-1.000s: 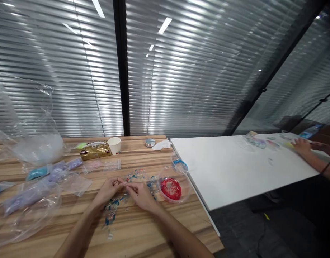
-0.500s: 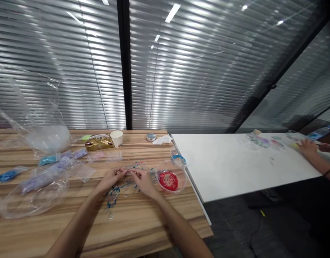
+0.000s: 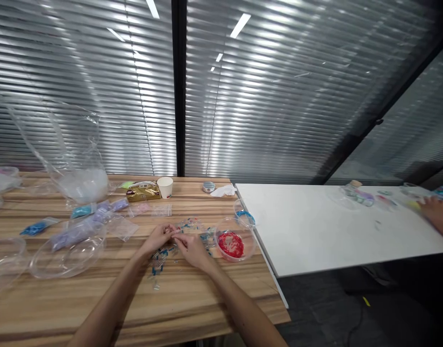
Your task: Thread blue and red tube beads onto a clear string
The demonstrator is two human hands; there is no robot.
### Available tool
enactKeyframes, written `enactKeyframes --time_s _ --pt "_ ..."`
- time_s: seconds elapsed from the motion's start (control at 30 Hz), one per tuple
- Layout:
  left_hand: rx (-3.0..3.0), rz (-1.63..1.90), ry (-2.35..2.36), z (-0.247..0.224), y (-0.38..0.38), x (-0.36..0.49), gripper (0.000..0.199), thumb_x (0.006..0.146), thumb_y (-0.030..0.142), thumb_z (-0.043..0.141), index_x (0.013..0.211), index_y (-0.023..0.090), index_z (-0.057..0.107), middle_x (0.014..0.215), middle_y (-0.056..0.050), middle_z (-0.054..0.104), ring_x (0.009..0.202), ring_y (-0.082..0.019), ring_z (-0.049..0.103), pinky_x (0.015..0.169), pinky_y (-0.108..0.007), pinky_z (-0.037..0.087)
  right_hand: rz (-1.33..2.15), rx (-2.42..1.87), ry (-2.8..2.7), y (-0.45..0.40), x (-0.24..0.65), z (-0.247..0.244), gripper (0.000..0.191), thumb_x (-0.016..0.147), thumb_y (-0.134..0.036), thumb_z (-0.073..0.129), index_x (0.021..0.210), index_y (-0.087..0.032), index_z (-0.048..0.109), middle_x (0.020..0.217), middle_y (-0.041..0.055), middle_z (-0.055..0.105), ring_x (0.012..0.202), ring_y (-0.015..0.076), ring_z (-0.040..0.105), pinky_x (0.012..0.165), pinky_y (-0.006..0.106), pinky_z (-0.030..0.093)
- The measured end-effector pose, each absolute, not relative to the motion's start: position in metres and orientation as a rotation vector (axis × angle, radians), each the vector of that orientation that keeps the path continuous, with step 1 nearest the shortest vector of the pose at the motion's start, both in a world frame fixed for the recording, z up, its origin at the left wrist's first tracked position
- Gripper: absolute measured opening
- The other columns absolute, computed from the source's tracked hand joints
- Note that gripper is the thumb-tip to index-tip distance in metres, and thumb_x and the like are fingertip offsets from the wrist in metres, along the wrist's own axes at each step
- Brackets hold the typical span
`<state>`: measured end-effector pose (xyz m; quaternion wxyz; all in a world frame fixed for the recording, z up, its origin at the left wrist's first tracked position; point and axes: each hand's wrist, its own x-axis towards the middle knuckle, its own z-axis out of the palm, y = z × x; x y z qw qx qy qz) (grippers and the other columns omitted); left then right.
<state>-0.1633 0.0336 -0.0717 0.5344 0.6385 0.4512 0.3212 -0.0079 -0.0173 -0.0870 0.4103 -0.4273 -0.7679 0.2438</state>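
Note:
My left hand (image 3: 160, 238) and my right hand (image 3: 191, 248) meet fingertip to fingertip over the wooden table. Both are closed in a pinch, and what sits between the fingers is too small to name. Under and around them lies a scatter of small clear and teal pieces (image 3: 159, 260), with a few red ones near the back. Just right of my right hand stands a clear plastic bowl (image 3: 251, 241) holding small red pieces (image 3: 231, 245). Behind it, a smaller clear container holds blue pieces (image 3: 246, 218).
Clear plastic bowls (image 3: 68, 274), lilac packets (image 3: 77, 236) and a bag of blue pieces (image 3: 35, 228) lie left. Behind are a gold packet (image 3: 144, 192), a paper cup (image 3: 165, 187), a round tin (image 3: 208, 186) and a tissue (image 3: 223, 191). Another person's hand (image 3: 436, 212) rests over the white table (image 3: 301, 231).
The view has turned slightly left, so everything sits further right in the picture. My hands stay pinched together over the scattered pieces. The other person's hand has shifted a little.

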Motion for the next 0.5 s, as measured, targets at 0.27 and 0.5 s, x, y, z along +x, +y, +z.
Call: enactKeyframes --time_s 0.27,0.5 --pt "1.504 0.763 1.061 -0.0747 0.034 -0.1609 0.044 0.059 0.056 0.07 0.067 0.015 0.056 0.058 0.002 0.054 0.054 -0.012 0.047 0.05 -0.022 0.035 0.549 -1.145 -1.971 -0.015 -0.0006 -0.0843 0.032 0.09 -0.014 0.045 0.114 -0.02 0.065 0.106 0.0054 0.069 0.09 0.0162 0.066 0.083 0.026 0.049" --pt "1.502 0.731 1.039 -0.0783 0.0349 -0.165 0.045 0.063 0.057 0.068 0.068 0.015 0.055 0.058 0.002 0.052 0.052 -0.012 0.047 0.049 -0.021 0.035 0.396 -1.129 -2.133 -0.0217 -0.0041 -0.0839 0.029 0.092 -0.016 0.042 0.109 -0.02 0.066 0.101 0.0065 0.07 0.087 0.0176 0.066 0.08 0.025 0.049"
